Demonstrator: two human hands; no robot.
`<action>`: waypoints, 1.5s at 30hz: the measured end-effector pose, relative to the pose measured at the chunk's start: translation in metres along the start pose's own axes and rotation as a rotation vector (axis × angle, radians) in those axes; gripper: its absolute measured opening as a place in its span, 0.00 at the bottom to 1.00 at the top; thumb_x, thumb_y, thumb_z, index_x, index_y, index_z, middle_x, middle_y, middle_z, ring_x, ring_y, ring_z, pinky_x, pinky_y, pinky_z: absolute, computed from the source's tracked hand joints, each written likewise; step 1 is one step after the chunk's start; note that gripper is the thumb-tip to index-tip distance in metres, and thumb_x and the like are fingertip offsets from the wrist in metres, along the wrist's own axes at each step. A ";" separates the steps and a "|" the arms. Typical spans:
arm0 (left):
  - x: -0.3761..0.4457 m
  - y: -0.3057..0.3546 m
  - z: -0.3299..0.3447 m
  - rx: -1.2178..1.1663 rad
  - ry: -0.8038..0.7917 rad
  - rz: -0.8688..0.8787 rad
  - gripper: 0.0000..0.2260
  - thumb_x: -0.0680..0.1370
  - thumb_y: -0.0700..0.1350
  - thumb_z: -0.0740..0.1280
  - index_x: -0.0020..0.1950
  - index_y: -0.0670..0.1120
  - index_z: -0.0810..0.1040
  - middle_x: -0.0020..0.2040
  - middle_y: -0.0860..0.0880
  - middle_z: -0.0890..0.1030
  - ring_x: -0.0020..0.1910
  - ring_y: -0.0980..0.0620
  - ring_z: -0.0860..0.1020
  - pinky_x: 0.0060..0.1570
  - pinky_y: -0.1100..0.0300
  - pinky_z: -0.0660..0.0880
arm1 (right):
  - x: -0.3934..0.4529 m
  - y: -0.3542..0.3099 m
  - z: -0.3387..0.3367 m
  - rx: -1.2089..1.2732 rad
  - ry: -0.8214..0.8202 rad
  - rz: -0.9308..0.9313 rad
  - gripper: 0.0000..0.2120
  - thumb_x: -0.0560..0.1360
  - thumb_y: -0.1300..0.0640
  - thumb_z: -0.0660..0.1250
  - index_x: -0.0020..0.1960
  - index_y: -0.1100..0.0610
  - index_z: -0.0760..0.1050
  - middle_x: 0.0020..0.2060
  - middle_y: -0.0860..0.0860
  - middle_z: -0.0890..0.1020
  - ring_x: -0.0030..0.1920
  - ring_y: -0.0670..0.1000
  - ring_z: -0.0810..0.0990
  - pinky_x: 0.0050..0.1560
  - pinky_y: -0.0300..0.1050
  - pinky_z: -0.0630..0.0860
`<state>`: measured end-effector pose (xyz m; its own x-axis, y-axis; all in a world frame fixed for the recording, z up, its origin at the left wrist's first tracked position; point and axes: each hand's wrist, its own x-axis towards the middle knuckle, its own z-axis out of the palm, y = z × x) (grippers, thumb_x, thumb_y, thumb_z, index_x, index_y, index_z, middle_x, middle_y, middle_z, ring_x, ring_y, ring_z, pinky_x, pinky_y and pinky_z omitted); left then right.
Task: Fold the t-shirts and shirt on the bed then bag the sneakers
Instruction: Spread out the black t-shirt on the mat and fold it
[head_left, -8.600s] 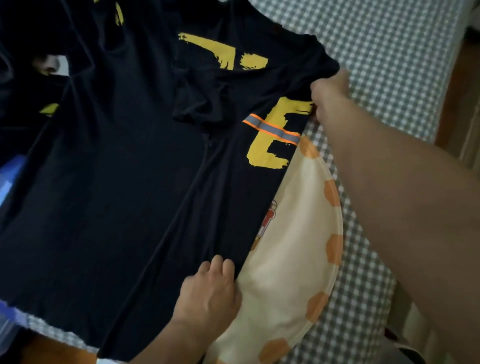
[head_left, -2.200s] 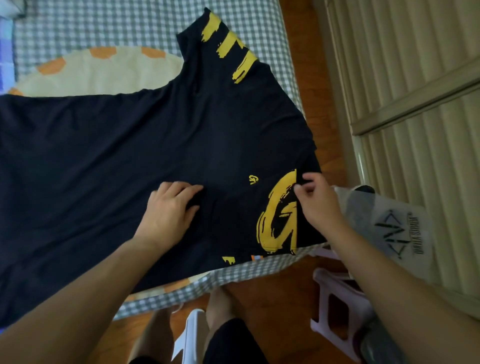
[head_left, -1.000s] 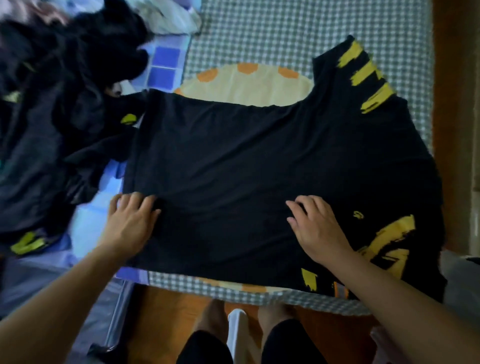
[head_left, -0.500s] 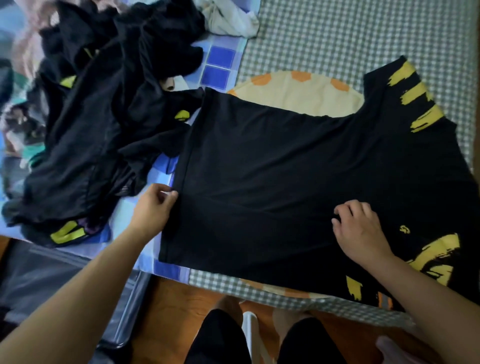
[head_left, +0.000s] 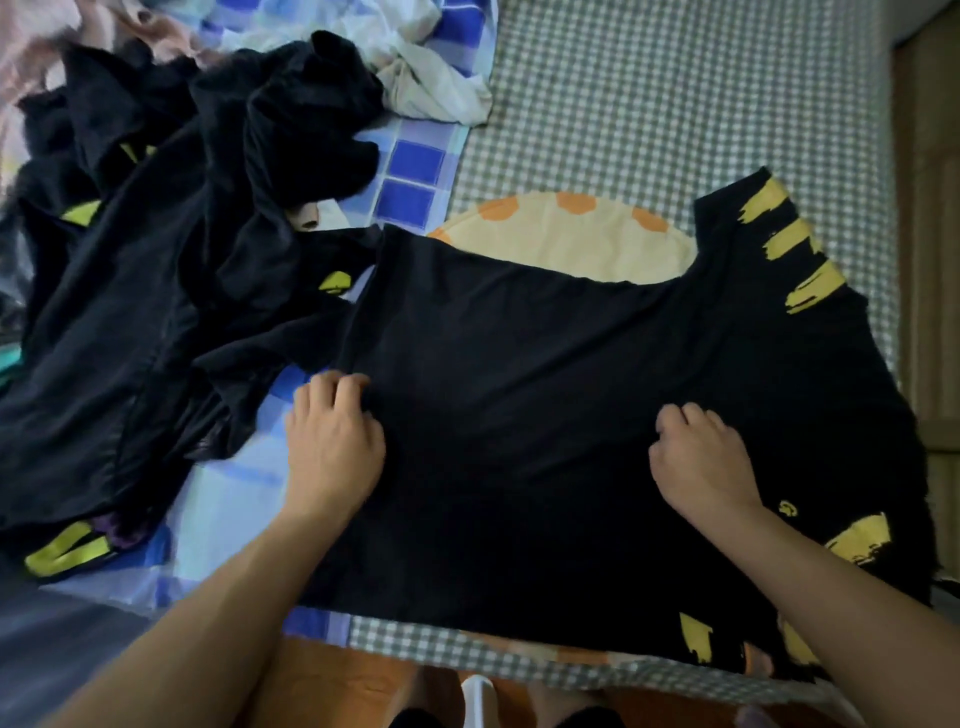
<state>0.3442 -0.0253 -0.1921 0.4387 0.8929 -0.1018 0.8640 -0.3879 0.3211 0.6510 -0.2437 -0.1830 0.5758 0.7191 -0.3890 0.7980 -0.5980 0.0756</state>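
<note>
A black t-shirt (head_left: 545, 395) with yellow brush-stroke print lies spread flat across the near edge of the bed, hem to the left, sleeves to the right. My left hand (head_left: 332, 441) sits at the hem edge, its fingers curled into the fabric. On the shirt's middle my right hand (head_left: 701, 457) has its fingers curled and bunching the cloth. A heap of black clothes (head_left: 171, 249) with yellow marks lies at the left. No sneakers or bag are in view.
A grey checked sheet (head_left: 675, 104) covers the bed, with a cream and orange round cushion (head_left: 566, 239) under the shirt's far edge. A blue-squared cloth (head_left: 410, 176) and a crumpled white garment (head_left: 426, 78) lie at the back left. Orange floor and my legs show below.
The view has shifted right. My left hand moved from the hem's outer edge onto the shirt and now bunches the fabric; my right hand curled tighter into the cloth.
</note>
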 end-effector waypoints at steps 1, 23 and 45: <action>0.024 0.014 0.004 0.022 -0.034 0.146 0.20 0.71 0.37 0.66 0.63 0.42 0.77 0.61 0.39 0.76 0.59 0.35 0.72 0.55 0.40 0.72 | 0.015 0.013 -0.007 0.012 0.066 -0.019 0.08 0.76 0.60 0.65 0.54 0.57 0.75 0.48 0.54 0.77 0.47 0.56 0.76 0.47 0.53 0.75; 0.187 0.222 0.067 0.204 -0.277 0.266 0.22 0.77 0.45 0.67 0.72 0.47 0.72 0.66 0.44 0.75 0.65 0.42 0.71 0.63 0.45 0.70 | 0.285 0.193 -0.079 0.944 0.010 0.346 0.04 0.79 0.55 0.69 0.51 0.54 0.79 0.50 0.54 0.85 0.47 0.54 0.84 0.54 0.55 0.82; 0.193 0.194 0.055 0.323 -0.347 0.248 0.19 0.80 0.52 0.63 0.71 0.51 0.73 0.68 0.47 0.75 0.67 0.44 0.73 0.66 0.46 0.69 | 0.207 0.225 -0.076 0.227 0.324 0.049 0.27 0.82 0.57 0.62 0.79 0.54 0.61 0.78 0.54 0.63 0.76 0.59 0.58 0.77 0.55 0.57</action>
<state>0.6104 0.0591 -0.2011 0.6483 0.6581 -0.3829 0.7317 -0.6776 0.0741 0.9635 -0.2028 -0.1769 0.6673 0.7408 -0.0773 0.7296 -0.6710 -0.1320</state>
